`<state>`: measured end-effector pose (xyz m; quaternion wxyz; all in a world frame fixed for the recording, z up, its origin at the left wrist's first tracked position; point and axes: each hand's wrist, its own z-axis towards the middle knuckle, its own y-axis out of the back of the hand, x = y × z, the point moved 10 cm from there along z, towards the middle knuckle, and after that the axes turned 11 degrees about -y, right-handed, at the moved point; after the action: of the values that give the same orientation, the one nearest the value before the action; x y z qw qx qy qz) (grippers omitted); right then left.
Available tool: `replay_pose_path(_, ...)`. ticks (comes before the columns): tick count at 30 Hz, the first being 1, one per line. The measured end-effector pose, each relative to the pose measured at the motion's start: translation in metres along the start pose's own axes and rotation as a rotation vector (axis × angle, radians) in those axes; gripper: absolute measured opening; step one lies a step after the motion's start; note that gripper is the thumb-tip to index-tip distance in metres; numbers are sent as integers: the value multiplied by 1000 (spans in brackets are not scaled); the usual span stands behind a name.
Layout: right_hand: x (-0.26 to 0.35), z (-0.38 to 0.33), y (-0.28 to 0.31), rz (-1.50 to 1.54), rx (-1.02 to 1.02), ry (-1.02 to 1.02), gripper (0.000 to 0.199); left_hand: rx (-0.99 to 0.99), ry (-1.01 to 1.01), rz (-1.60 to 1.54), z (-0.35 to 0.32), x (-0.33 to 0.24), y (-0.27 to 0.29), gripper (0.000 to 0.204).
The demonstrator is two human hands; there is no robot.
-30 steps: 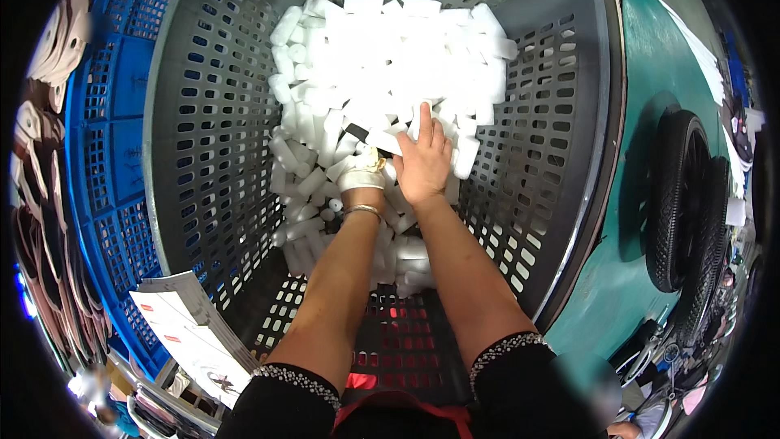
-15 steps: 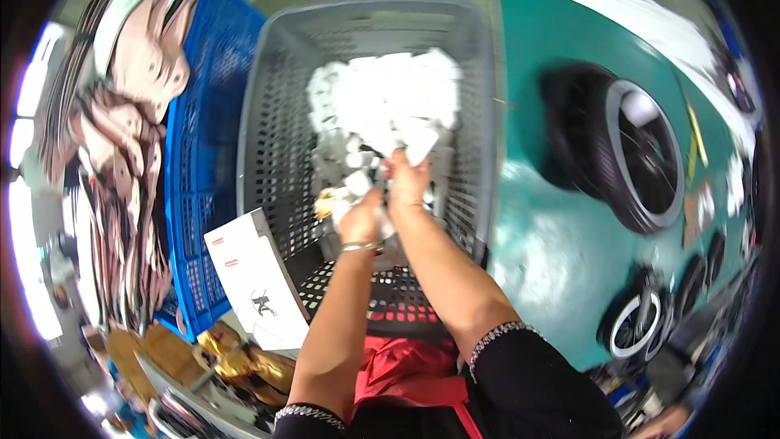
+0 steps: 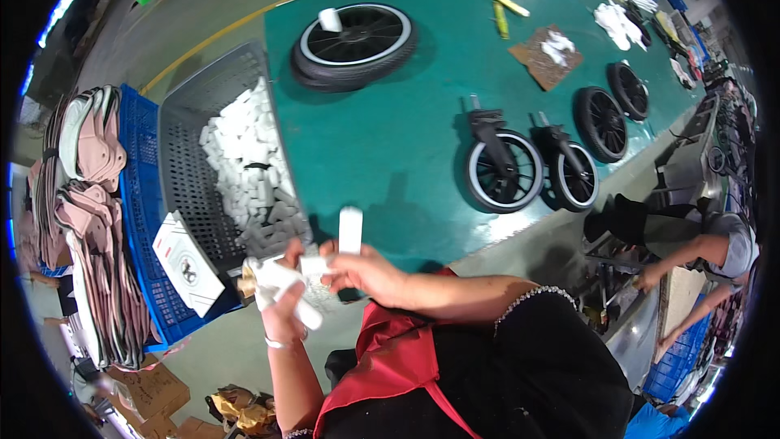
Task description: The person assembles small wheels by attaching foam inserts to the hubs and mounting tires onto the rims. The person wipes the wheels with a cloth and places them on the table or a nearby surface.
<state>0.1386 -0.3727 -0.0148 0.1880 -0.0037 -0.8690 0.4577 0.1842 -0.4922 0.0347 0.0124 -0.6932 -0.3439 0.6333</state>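
My left hand (image 3: 283, 315) is closed around several white pieces (image 3: 276, 275), short and tube-like or blocky, bunched near the crate's lower right corner. My right hand (image 3: 372, 275) grips more white pieces, fingers closed; one flat, round-ended white strip (image 3: 350, 230) stands upright above its fingers. The two hands almost meet, and the bundles overlap between them. A small tan item (image 3: 247, 283) shows at the left edge of the left bundle. To the left, a grey perforated crate (image 3: 180, 126) holds a heap of similar white pieces (image 3: 244, 140).
Right of the crate, a green-topped table (image 3: 366, 146) bears stacked wheels (image 3: 357, 36), forked wheels (image 3: 505, 171), more wheels and a brown sheet (image 3: 546, 57). A blue crate (image 3: 140, 162), pink padded parts (image 3: 93, 146) and a white box (image 3: 188, 264) stand left. Another person (image 3: 707, 248) works at right.
Both hands have come up out of the grey crate with white pieces in them. My view has swung right, bringing more of the table and another person into sight.
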Motion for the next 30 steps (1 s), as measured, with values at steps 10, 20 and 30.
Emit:
replay_pose_path(10, 9, -176, 75, 101, -13, -62, 38, 289, -264, 896, -90, 54, -166, 30)
replay_pose_path(20, 302, -333, 125, -2013, -251, 467, 51, 840, 207, 185, -66, 125, -354, 35)
replay_pose_path(30, 325, -267, 171, -1036, 479, -247, 27, 850, 177, 273, 11, 153, -415, 29)
